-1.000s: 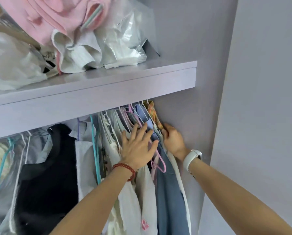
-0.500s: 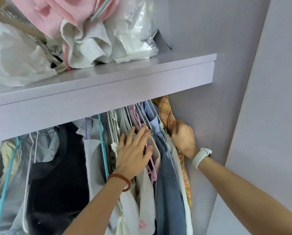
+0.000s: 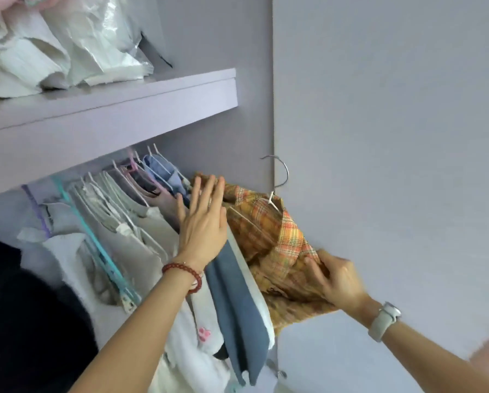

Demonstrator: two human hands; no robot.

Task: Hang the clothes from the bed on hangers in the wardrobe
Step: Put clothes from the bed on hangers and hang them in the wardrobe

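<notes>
My left hand (image 3: pixel 202 226), fingers straight and together, presses the hung clothes (image 3: pixel 141 222) aside while my right hand (image 3: pixel 337 282) grips the plaid shirt (image 3: pixel 269 236) right of them, its hanger hook (image 3: pixel 280 171) unhooked; I'd hold the gap wide and hook squarely

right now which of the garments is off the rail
The orange plaid shirt. Its hanger hook is free in the air, outside the wardrobe, and the right hand grips its fabric. The other garments hang under the shelf.
</notes>
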